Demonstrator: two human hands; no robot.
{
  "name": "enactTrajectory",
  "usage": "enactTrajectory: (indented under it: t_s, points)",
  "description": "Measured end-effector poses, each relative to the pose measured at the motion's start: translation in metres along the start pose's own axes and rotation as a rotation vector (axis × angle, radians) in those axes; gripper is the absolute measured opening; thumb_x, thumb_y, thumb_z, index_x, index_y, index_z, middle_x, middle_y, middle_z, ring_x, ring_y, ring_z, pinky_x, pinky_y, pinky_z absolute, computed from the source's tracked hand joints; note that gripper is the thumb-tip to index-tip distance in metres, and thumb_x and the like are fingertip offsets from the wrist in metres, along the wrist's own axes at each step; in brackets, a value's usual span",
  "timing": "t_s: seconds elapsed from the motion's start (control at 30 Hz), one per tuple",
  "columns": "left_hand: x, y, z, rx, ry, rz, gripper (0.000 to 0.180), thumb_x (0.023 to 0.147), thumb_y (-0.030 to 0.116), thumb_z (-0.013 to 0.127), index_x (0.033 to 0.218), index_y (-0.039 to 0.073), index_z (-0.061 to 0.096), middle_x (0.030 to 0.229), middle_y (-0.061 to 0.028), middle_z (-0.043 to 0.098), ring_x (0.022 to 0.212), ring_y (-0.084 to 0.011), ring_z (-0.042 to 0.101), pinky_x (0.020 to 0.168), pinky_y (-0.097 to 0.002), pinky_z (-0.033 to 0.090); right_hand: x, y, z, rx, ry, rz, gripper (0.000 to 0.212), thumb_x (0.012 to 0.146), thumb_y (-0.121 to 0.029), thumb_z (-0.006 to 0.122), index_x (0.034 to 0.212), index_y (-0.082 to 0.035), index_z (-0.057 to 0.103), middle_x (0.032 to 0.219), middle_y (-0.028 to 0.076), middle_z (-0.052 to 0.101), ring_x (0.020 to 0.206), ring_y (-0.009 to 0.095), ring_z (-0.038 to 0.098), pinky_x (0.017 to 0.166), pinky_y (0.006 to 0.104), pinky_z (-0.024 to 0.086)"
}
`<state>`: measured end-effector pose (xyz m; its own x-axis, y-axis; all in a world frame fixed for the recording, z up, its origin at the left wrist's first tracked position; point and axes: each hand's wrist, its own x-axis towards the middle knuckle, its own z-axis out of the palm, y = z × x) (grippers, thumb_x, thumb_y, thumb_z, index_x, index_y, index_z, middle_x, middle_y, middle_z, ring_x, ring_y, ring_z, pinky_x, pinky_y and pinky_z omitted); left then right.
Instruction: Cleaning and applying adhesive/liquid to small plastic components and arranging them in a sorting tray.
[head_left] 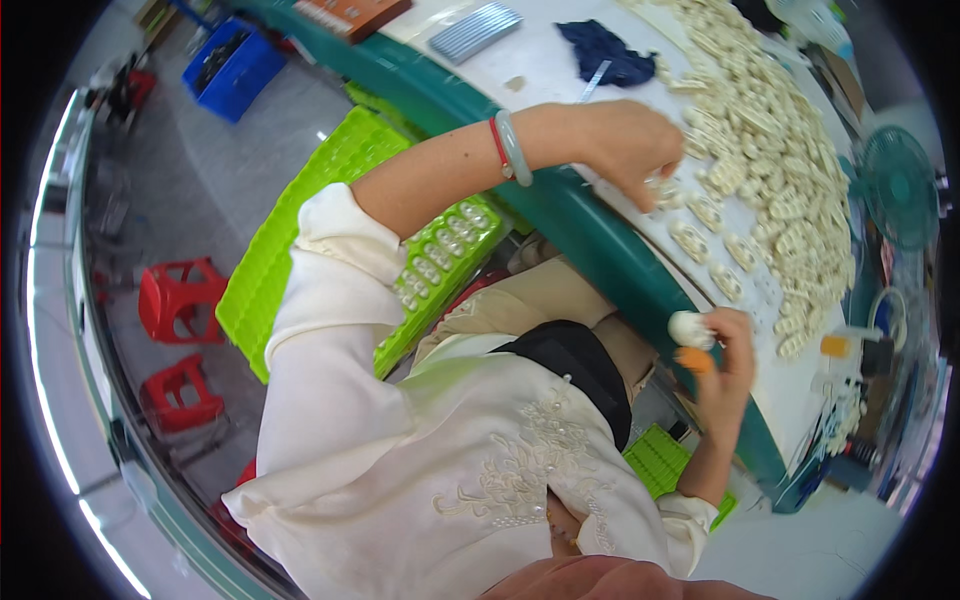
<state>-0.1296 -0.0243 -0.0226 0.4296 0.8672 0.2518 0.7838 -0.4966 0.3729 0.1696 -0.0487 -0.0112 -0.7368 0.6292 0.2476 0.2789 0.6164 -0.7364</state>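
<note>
My left hand (635, 150), with a pale bangle and a red cord at its wrist, reaches over the table's near edge. Its fingers are pinched on a small shiny whitish piece (656, 186), partly hidden by them. Below and to the right, my right hand (728, 355) grips a white rounded piece (690, 329) in its fingertips, and an orange finger cot (695, 361) covers one digit. Several loose cream-coloured moulded pieces (690, 241) lie on the white tabletop between the hands. Beyond them spreads a large heap of similar cream pieces (780, 180).
The table has a green padded edge (610, 245). A bright green tray (300, 230) under my left arm holds rows of shiny pieces (440, 255). A dark blue cloth (607, 52), a green fan (897, 187), a blue bin (233, 70) and red stools (182, 300) stand around.
</note>
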Motion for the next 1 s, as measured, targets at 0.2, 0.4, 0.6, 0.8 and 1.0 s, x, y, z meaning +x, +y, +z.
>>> enactTrajectory:
  t_s: [0.2, 0.4, 0.6, 0.8, 1.0]
  points:
    - [-0.135, 0.025, -0.064, -0.218, 0.548, -0.371, 0.030, 0.071, 0.017, 0.076, 0.093, 0.002, 0.062, 0.084, -0.0028, 0.062, 0.071, -0.0085, 0.061, 0.061, -0.0222, 0.050, 0.047, -0.005, 0.121, 0.171, -0.467, 0.033, 0.030, 0.073, -0.009, 0.072, 0.099, -0.003, 0.060, 0.092, 0.011, 0.056, 0.074, 0.021, 0.055, 0.064, 0.0291, 0.045]
    - [-0.339, 0.085, 0.024, -0.452, 0.559, -1.461, 0.027, 0.074, 0.017, 0.075, 0.095, 0.004, 0.064, 0.063, 0.0033, 0.060, 0.057, -0.0006, 0.052, 0.052, -0.0183, 0.038, 0.073, 0.019, 0.294, -0.042, -0.740, -0.193, 0.034, 0.076, -0.020, 0.070, 0.095, 0.005, 0.058, 0.095, 0.023, 0.058, 0.082, 0.037, 0.061, 0.069, 0.0425, 0.049]
    - [-0.433, 0.191, 0.155, -0.763, 1.053, -1.840, 0.033, 0.072, 0.019, 0.075, 0.096, -0.003, 0.066, 0.080, -0.0065, 0.067, 0.067, -0.0111, 0.064, 0.059, -0.0241, 0.048, 0.070, -0.012, 0.403, -0.219, -0.835, -0.308, 0.037, 0.079, -0.023, 0.068, 0.091, 0.009, 0.053, 0.092, 0.029, 0.057, 0.082, 0.043, 0.062, 0.069, 0.0451, 0.053]
    - [-0.432, 0.193, 0.179, -0.248, 0.951, -2.050, 0.043, 0.071, 0.019, 0.074, 0.104, -0.005, 0.061, 0.077, -0.0103, 0.066, 0.069, -0.0181, 0.065, 0.061, -0.0292, 0.051, 0.068, -0.019, 0.400, -0.409, -0.757, -0.366, 0.047, 0.078, -0.033, 0.070, 0.102, 0.004, 0.053, 0.089, 0.022, 0.062, 0.075, 0.036, 0.065, 0.060, 0.0434, 0.052]
    - [-0.429, 0.171, 0.188, 0.186, 0.825, -2.048, 0.040, 0.067, 0.018, 0.072, 0.100, -0.002, 0.060, 0.071, -0.0156, 0.063, 0.066, -0.0297, 0.063, 0.061, -0.0382, 0.051, 0.083, 0.005, 0.283, -0.157, -0.817, -0.110, 0.031, 0.079, -0.023, 0.070, 0.096, 0.001, 0.060, 0.074, 0.017, 0.062, 0.060, 0.030, 0.060, 0.056, 0.0380, 0.047]
